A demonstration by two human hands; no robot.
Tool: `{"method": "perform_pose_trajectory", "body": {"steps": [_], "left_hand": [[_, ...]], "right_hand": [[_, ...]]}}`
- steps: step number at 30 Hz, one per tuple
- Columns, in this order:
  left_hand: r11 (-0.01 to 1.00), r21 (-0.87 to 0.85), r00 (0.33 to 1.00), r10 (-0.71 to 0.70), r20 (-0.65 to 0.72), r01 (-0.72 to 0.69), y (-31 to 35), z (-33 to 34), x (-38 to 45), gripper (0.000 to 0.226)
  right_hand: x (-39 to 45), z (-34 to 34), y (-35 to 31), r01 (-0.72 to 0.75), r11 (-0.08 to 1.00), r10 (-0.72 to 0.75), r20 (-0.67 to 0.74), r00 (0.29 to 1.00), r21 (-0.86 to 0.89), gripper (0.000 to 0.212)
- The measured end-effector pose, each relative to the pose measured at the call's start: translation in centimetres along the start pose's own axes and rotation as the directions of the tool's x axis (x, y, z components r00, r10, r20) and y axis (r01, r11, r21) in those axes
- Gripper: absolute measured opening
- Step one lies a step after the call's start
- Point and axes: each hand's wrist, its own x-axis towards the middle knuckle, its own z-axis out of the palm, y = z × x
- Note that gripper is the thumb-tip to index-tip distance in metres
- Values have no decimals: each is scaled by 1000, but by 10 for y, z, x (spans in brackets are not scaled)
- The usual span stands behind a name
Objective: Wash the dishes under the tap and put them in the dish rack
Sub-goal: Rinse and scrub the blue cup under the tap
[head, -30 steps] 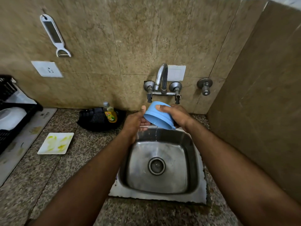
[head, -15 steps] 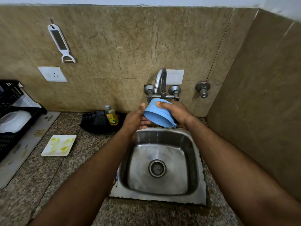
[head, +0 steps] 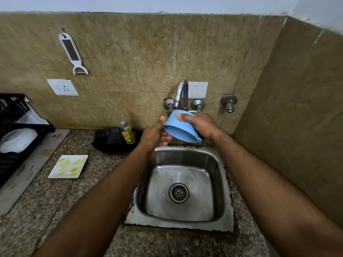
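Note:
A blue bowl (head: 179,127) is tipped mouth-down and towards me, just under the tap (head: 181,93), over the far edge of the steel sink (head: 182,188). My right hand (head: 201,125) grips its base and side from the right. My left hand (head: 155,134) holds its rim from the left, fingers under the mouth. A few drops fall from the bowl. A white square plate (head: 68,166) smeared with yellow lies on the counter at left. The black dish rack (head: 14,134) at the far left holds a white bowl (head: 17,139).
A yellow dish soap bottle (head: 127,133) stands by a black cloth (head: 111,140) behind the sink's left side. A peeler (head: 73,53) and a socket (head: 63,87) are on the tiled wall. A side wall rises close on the right. A grey mat (head: 35,164) lies under the rack.
The view has tilted up a little. Both hands still hold the blue bowl under the tap in nearly the same place; the thin water stream seen a second ago is down to drops.

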Motion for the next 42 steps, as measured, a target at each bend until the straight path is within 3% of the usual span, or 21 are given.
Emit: {"method": "perform_pose_trajectory", "body": {"steps": [20, 24, 29, 33, 38, 40, 42], "left_hand": [[995, -14, 995, 95, 4, -95, 18, -1, -6, 55], [999, 36, 1000, 18, -3, -18, 9, -5, -2, 56], [963, 238, 991, -133, -2, 129, -25, -17, 2, 45], [957, 186, 971, -234, 43, 223, -34, -24, -1, 43], [942, -117, 950, -312, 33, 314, -28, -19, -7, 22], [937, -190, 953, -302, -17, 293, -28, -16, -4, 24], [932, -249, 958, -283, -42, 264, -28, -15, -3, 25]], "right_hand": [[-13, -6, -30, 97, 977, -113, -75, 991, -189, 63], [-11, 1, -12, 75, 972, -97, -91, 991, -221, 66], [-18, 21, 31, -60, 894, -3, -139, 990, -444, 85], [-25, 32, 44, -86, 877, 21, -141, 990, -473, 74], [-25, 40, 43, -44, 858, -20, -118, 993, -513, 81], [-25, 39, 47, -8, 892, -35, -88, 995, -452, 81], [-29, 37, 50, -7, 966, -8, -59, 998, -258, 74]]}}
